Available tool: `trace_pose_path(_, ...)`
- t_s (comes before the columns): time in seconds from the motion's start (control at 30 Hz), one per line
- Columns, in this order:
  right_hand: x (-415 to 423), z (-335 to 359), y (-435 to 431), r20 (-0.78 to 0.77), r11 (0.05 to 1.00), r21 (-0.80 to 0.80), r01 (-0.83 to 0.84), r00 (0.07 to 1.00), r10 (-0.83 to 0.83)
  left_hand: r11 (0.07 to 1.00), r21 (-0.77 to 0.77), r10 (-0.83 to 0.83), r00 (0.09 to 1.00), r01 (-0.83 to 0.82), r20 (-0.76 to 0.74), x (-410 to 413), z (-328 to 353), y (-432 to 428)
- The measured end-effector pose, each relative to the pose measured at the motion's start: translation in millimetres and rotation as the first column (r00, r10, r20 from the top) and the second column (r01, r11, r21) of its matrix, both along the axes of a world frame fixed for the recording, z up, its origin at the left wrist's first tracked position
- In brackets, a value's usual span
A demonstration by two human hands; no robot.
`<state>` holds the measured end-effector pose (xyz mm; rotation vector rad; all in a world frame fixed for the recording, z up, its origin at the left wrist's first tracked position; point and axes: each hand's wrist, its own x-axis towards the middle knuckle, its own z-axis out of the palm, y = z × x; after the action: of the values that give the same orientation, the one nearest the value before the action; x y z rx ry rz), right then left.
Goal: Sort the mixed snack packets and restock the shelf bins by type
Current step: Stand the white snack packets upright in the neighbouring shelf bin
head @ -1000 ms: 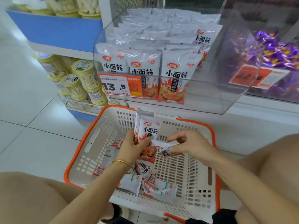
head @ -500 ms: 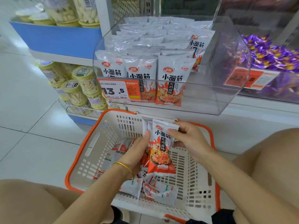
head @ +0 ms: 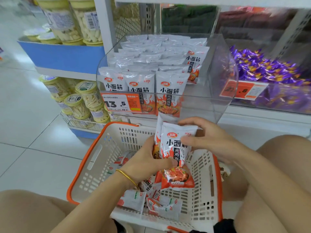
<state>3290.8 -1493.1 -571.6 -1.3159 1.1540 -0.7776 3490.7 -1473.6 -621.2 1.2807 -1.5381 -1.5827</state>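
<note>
Nearest thing was the basket [head: 94, 158] on the floor between the knees, with a handful of loose packets [head: 158, 202] lying flat in the bottom, a mix of types by the look of it. Above it, a stack of packets [head: 175, 148] (the red-flame spicy ones, at least two deep) was held upright in both hands.

My take on doing this step well: square the edges while the stack is over the basket, so anything that slips lands back inside. Keep the printed faces forward and right way up, same as the front row in the clear bin [head: 218, 101] just beyond. The bin's right side looked bare, so that's probably where they should go, slid in standing rather than dropped on top. Check they match the price tag [head: 121, 103], and keep them well out of the purple candies [head: 262, 68] next door.

Pose-wise, the left hand [head: 151, 163] (gold bangle on the wrist) was wrapped round the stack's lower middle, thumb across the front, doing the real holding. The right hand [head: 210, 140] sat higher and further out, thumb on the front face and fingers curled over the top right corner, pinching it, which read to me as tidying rather than carrying.
</note>
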Motion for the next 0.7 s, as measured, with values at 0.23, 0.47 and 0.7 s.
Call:
trace_pose_path(0.23,-26,71,-6,-0.218,0.984,-0.076,-0.159,0.966,0.140,0.970,-0.188,-0.151,0.988,0.155,0.031,-21,65,-12)
trace_pose_path(0.47,-54,147,-33,-0.076,0.910,-0.400,0.110,0.985,-0.153,0.933,-0.300,-0.216,0.976,0.197,-0.032,-51,140,-70)
trace_pose_path(0.7,-68,181,-87,0.012,0.938,-0.331,0.102,0.995,-0.104,0.872,-0.391,-0.235,0.953,0.293,0.189,-72,186,-137)
